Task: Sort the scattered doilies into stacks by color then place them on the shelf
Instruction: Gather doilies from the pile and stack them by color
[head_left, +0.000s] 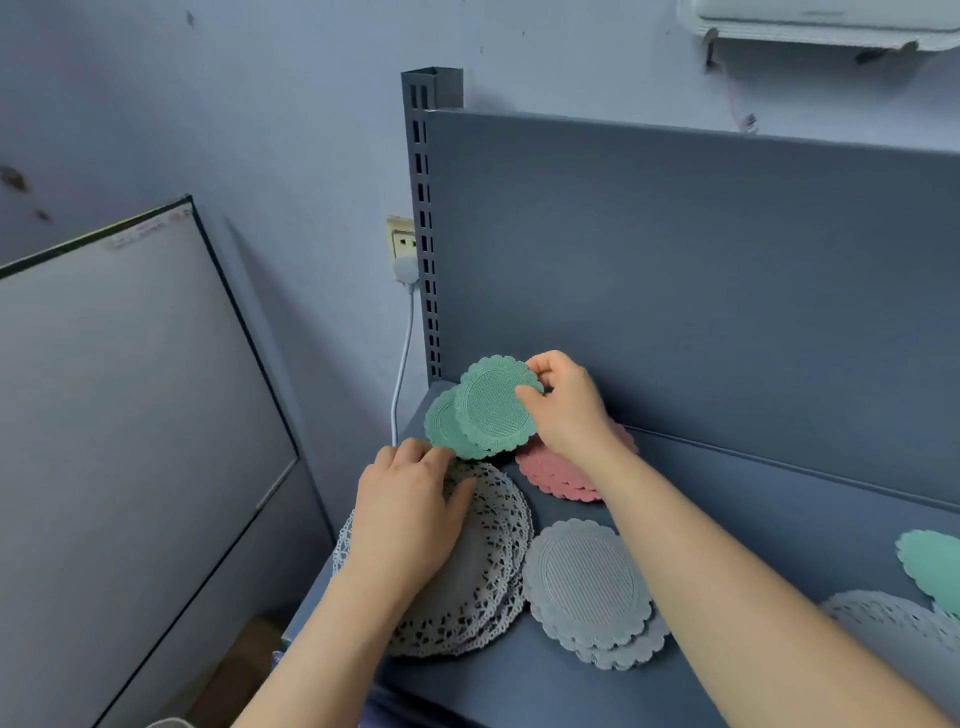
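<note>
Two green doilies, one stack to square

Left hand (410, 514) rests relaxed on the white lace stack (493, 561), fingertips touching the lower green doily (440, 428). Just right of it and overlapping, the upper green doily (491, 410), round and scalloped, hangs tilted, its right rim pinched by the right hand (566, 405), whose wrist hides part of the pink stack (556, 475) on the shelf (789, 514).

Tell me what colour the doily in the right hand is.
Teal green. The right hand pinches that doily by its edge, head view.

A shop-like room: slotted metal display shelf (753, 525) against painted wall (260, 104).
</note>
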